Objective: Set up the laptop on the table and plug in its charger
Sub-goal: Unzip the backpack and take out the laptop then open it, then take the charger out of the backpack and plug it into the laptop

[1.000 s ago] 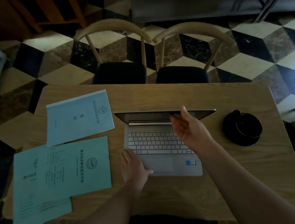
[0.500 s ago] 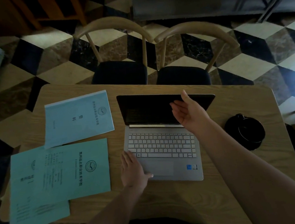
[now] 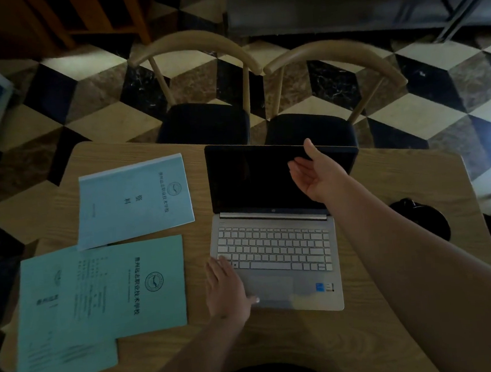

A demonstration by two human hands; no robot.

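Observation:
A silver laptop (image 3: 273, 248) stands open in the middle of the wooden table (image 3: 409, 177), its screen (image 3: 246, 179) dark. My right hand (image 3: 317, 173) holds the lid at its top edge, thumb over the edge and fingers in front of the screen. My left hand (image 3: 225, 291) lies flat on the front left corner of the laptop's base, beside the touchpad. A black bundle (image 3: 425, 220), apparently the coiled charger, lies on the table right of the laptop, partly behind my right forearm.
Three pale blue-green booklets lie left of the laptop: one at the back (image 3: 134, 201), two overlapping nearer me (image 3: 122, 285). Two wooden chairs with dark seats (image 3: 203, 124) (image 3: 307, 127) stand at the far table edge. The floor is patterned tile.
My right hand has swung the lid up and back from nearly flat to wide open. My left hand has stayed on the base.

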